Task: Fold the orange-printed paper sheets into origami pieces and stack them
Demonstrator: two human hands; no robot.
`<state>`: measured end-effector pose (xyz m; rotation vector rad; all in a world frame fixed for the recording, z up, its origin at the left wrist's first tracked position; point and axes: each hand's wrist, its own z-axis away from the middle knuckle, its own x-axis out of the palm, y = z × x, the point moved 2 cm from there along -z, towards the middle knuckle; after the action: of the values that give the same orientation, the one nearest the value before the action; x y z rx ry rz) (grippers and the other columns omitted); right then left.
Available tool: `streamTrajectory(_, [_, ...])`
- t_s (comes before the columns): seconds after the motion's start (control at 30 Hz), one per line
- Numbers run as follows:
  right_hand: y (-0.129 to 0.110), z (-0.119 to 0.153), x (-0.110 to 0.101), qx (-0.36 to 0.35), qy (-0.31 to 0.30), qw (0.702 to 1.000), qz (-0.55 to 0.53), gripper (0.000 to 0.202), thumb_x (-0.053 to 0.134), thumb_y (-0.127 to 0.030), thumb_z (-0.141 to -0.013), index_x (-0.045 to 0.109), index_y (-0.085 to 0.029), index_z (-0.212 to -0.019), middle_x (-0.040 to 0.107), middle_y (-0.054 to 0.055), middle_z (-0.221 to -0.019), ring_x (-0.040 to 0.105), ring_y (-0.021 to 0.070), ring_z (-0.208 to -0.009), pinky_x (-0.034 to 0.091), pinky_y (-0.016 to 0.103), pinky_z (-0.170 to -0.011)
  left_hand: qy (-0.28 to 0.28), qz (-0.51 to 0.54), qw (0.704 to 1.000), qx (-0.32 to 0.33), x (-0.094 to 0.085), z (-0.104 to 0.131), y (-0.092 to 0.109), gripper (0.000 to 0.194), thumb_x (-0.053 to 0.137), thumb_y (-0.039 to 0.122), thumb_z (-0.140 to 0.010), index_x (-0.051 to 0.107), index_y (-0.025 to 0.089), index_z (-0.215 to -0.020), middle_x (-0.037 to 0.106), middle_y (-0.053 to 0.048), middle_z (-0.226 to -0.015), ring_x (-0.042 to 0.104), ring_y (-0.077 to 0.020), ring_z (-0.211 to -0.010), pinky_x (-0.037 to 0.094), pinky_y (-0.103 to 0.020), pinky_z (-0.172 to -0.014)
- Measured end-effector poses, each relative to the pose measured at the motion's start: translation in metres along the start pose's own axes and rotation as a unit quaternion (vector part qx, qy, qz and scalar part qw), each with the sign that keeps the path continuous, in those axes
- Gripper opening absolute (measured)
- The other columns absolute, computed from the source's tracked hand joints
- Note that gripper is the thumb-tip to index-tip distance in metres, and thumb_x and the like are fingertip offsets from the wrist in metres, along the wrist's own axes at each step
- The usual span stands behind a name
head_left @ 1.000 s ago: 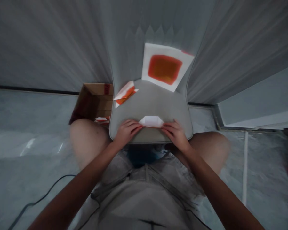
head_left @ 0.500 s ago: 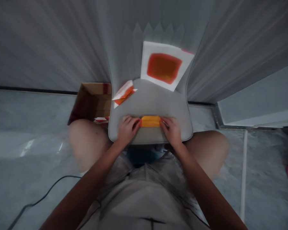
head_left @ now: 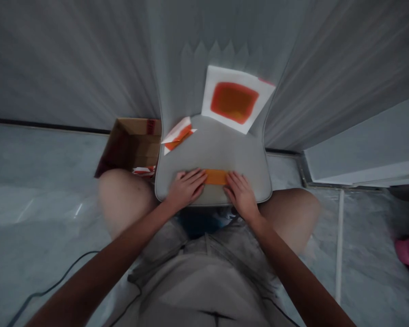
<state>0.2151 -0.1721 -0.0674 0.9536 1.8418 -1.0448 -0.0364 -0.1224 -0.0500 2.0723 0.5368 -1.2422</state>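
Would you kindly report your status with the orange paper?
Left hand and right hand resting on opposite ends of orange paper. Paper on chair seat. White-bordered sheet beyond, touching neither hand.

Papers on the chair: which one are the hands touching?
The orange strip, its ends under the left hand and right hand; the white-bordered sheet and folded orange-and-white paper lie untouched.

The orange strip (head_left: 216,177) looks papery (and matt).

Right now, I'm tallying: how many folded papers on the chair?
2 visible: orange strip under left hand and right hand; white-orange piece at seat's left edge. More may hide.
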Motion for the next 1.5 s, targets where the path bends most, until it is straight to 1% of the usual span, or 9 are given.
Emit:
streamTrajectory(0.23, [-0.01, 0.001, -0.02, -0.039, 0.022, 0.999, 0.011, 0.031, 0.052, -0.029, -0.108, 0.071, -0.021, -0.131, 0.078, 0.01, -0.126, 0.07, 0.0263, -0.118, 0.041, 0.051, -0.119, 0.069, 0.019, 0.997, 0.004, 0.003, 0.001, -0.003, 0.029, 0.068, 0.04, -0.099, 0.077, 0.027, -0.123, 0.076, -0.008, -0.129, 0.066, -0.0284, -0.129, 0.039, -0.052, -0.119])
streamTrajectory(0.43, [-0.008, -0.009, -0.053, -0.057, 0.002, 0.998, -0.035, 0.027, 0.051, -0.033, -0.108, 0.076, -0.024, -0.111, 0.081, 0.006, -0.099, 0.073, 0.023, -0.095, 0.044, 0.051, -0.115, 0.054, 0.064, 0.996, 0.013, -0.013, -0.004, 0.004, 0.025, 0.059, 0.034, -0.105, 0.078, 0.029, -0.12, 0.08, -0.004, -0.117, 0.074, -0.022, -0.106, 0.05, -0.04, -0.099])
streamTrajectory(0.6, [-0.004, -0.022, -0.075, 0.083, 0.036, 0.975, -0.205, 0.029, 0.062, -0.051, -0.1, 0.076, -0.027, -0.109, 0.08, 0.007, -0.101, 0.074, 0.0251, -0.095, 0.054, 0.047, -0.101, 0.006, 0.214, 0.973, -0.091, -0.029, -0.008, 0.013, 0.03, 0.059, 0.044, -0.103, 0.082, 0.026, -0.108, 0.082, -0.004, -0.102, 0.074, -0.0196, -0.088, 0.051, -0.03, -0.078])
streamTrajectory(0.7, [-0.005, -0.028, -0.069, 0.21, 0.043, 0.909, -0.357, 0.039, 0.069, -0.059, -0.091, 0.074, -0.027, -0.113, 0.08, 0.006, -0.099, 0.075, 0.0253, -0.094, 0.059, 0.04, -0.084, -0.039, 0.328, 0.925, -0.186, -0.03, -0.004, 0.017, 0.033, 0.065, 0.051, -0.097, 0.083, 0.024, -0.102, 0.081, -0.002, -0.095, 0.071, -0.019, -0.082, 0.049, -0.027, -0.071])
streamTrajectory(0.83, [-0.01, -0.039, -0.051, 0.29, 0.021, 0.839, -0.459, 0.036, 0.072, -0.057, -0.085, 0.076, -0.026, -0.103, 0.08, 0.005, -0.091, 0.075, 0.0242, -0.09, 0.06, 0.038, -0.081, -0.085, 0.413, 0.875, -0.239, -0.032, -0.003, 0.02, 0.037, 0.069, 0.054, -0.091, 0.083, 0.02, -0.099, 0.078, -0.003, -0.088, 0.066, -0.0173, -0.075, 0.045, -0.026, -0.064])
streamTrajectory(0.97, [-0.013, -0.055, -0.04, 0.3, -0.009, 0.823, -0.482, 0.032, 0.077, -0.052, -0.081, 0.077, -0.025, -0.098, 0.081, 0.005, -0.095, 0.075, 0.0236, -0.094, 0.059, 0.037, -0.085, -0.127, 0.453, 0.847, -0.247, -0.036, -0.013, 0.018, 0.041, 0.067, 0.057, -0.091, 0.082, 0.022, -0.106, 0.079, -0.004, -0.095, 0.066, -0.0184, -0.08, 0.048, -0.026, -0.067])
streamTrajectory(1.23, [-0.014, -0.096, -0.042, 0.292, -0.02, 0.822, -0.488, 0.033, 0.079, -0.052, -0.08, 0.079, -0.024, -0.098, 0.08, 0.005, -0.097, 0.073, 0.0221, -0.095, 0.058, 0.036, -0.085, -0.066, 0.473, 0.821, -0.313, -0.031, -0.053, 0.001, 0.046, 0.075, 0.063, -0.08, 0.082, 0.019, -0.094, 0.078, -0.004, -0.089, 0.063, -0.017, -0.074, 0.046, -0.026, -0.065])
streamTrajectory(1.33, [-0.009, -0.106, -0.048, 0.294, -0.067, 0.813, -0.498, 0.034, 0.08, -0.054, -0.08, 0.081, -0.024, -0.096, 0.079, 0.004, -0.091, 0.071, 0.0208, -0.09, 0.057, 0.033, -0.08, -0.037, 0.481, 0.807, -0.341, -0.028, -0.069, -0.008, 0.047, 0.078, 0.063, -0.078, 0.082, 0.02, -0.094, 0.078, -0.004, -0.09, 0.063, -0.0161, -0.073, 0.045, -0.026, -0.061])
streamTrajectory(1.5, [0.01, -0.127, -0.038, 0.301, -0.115, 0.787, -0.526, 0.035, 0.084, -0.053, -0.075, 0.082, -0.024, -0.094, 0.077, 0.001, -0.088, 0.065, 0.0159, -0.079, 0.052, 0.028, -0.071, -0.025, 0.444, 0.829, -0.338, -0.022, -0.102, -0.031, 0.045, 0.077, 0.064, -0.079, 0.081, 0.02, -0.09, 0.076, -0.003, -0.083, 0.059, -0.0146, -0.069, 0.041, -0.025, -0.056])
